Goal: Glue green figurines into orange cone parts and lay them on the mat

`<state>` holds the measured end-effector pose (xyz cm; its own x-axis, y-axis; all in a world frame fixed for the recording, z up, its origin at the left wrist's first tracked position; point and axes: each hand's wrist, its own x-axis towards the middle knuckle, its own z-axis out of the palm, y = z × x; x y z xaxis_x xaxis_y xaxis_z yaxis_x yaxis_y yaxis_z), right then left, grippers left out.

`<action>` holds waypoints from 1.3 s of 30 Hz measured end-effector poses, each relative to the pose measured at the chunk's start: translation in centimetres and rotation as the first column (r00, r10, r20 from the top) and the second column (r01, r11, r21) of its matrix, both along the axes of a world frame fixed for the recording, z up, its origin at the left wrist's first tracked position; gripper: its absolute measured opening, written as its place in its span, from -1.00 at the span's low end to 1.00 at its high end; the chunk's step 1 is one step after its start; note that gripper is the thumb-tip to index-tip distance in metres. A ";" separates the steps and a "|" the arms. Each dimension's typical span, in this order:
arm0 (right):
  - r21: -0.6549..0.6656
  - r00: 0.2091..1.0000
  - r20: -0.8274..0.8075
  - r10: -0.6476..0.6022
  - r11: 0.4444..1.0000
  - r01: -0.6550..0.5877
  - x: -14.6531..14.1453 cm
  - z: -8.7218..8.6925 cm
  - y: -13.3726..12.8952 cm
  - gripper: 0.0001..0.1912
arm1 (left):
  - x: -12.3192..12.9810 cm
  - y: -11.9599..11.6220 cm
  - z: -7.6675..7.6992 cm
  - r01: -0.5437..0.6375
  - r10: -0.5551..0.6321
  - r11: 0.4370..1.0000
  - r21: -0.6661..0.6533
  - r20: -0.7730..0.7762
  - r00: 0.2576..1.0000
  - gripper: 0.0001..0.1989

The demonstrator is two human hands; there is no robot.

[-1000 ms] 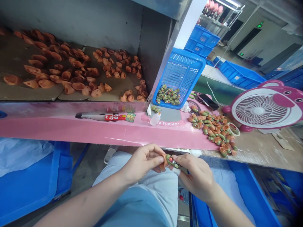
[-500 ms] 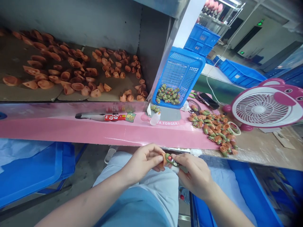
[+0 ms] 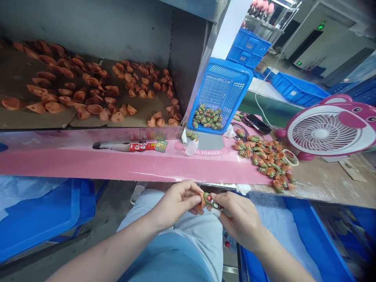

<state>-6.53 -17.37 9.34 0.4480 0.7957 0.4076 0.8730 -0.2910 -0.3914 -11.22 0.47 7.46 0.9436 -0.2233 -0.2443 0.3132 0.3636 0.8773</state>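
Note:
Over my lap, my left hand (image 3: 185, 199) pinches a small orange hollow piece (image 3: 201, 202) between thumb and fingers. My right hand (image 3: 235, 209) grips a small green painted figure piece (image 3: 210, 199) with red and white marks. The two pieces touch end to end; whether they are fixed together I cannot tell. White wrapping shows on a finger of my right hand. On the bench to the right lies a pile of orange-and-green pieces (image 3: 268, 156). Several green pieces (image 3: 207, 117) fill the bottom of a tilted blue basket (image 3: 232, 84).
Many orange hollow pieces (image 3: 94, 109) lie on cardboard inside the grey cabinet at left. A small translucent bottle (image 3: 192, 147) stands on the pink bench mat (image 3: 164, 168). A phone (image 3: 258, 123) and a pink fan (image 3: 323, 135) are at right. Blue bins flank my legs.
Both hands keep their hold on the two touching pieces, with only a slight shift of the fingers. The whole view has moved a little.

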 end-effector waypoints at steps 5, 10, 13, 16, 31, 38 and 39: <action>-0.005 1.000 -0.010 -0.020 1.000 0.020 0.1 -0.1 0.0 -0.71 | 0.1 -0.2 -0.2 0.006 -0.007 1.000 0.029 0.052 0.999 -0.91; 0.097 0.936 -0.301 -0.181 0.971 0.219 0.1 0.6 0.1 -0.81 | -0.2 -0.3 0.3 -0.162 0.128 0.967 0.196 0.175 0.976 -0.85; 0.128 0.760 -0.612 -0.220 0.920 0.369 0.1 0.9 0.4 -0.85 | -0.7 -0.2 0.3 -0.285 0.159 0.897 0.338 0.353 0.922 -0.84; 0.103 0.536 -0.827 -0.169 0.893 0.439 0.2 0.6 0.8 -0.79 | -1.2 -0.2 -0.1 -0.333 0.049 0.827 0.453 0.532 0.845 -0.79; 0.095 0.938 -0.340 -0.072 0.989 0.110 0.6 0.7 -0.3 -0.79 | 0.1 -0.6 1.4 -0.126 0.128 0.990 0.064 -0.018 0.992 -0.85; 0.087 0.916 -0.367 -0.162 0.974 0.207 0.2 0.7 -0.1 -0.84 | -0.2 -1.0 1.3 -0.086 0.087 0.995 0.052 -0.028 0.996 -0.70; 0.083 0.912 -0.375 -0.169 0.973 0.214 0.1 0.7 -0.1 -0.85 | -0.2 -1.1 1.3 -0.090 0.092 0.994 0.055 -0.026 0.995 -0.71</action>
